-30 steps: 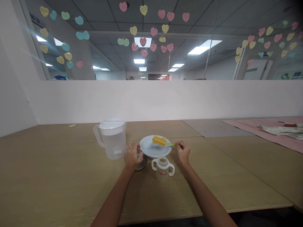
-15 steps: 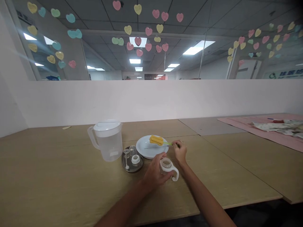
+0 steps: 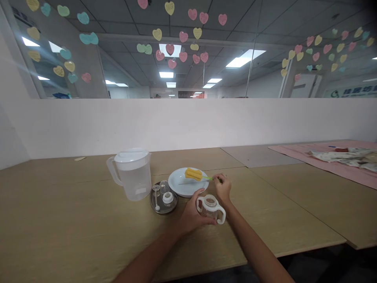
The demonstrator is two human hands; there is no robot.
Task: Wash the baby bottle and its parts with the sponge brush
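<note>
Centre frame: left hand (image 3: pixel 191 215) grips the cup (image 3: pixel 211 206), tilting it for access. Right hand (image 3: pixel 223 187) pinches the brush (image 3: pixel 196 175) handle, sponge resting on the plate (image 3: pixel 181 188).

Office: grid ceiling panel lights (image 3: pixel 246 60), glass partition (image 3: pixel 188 51), long desks (image 3: pixel 73 220).

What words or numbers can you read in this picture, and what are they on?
Sign on the far right glass wall: a green logo and a few characters, too blurred to read.
Paper hearts on the glass: any writing is too small to tell.
Two-handled cup in the left hand: no print readable.
Pitcher: a pale patch low on its side, unreadable.
So no text can be read for sure.
</note>
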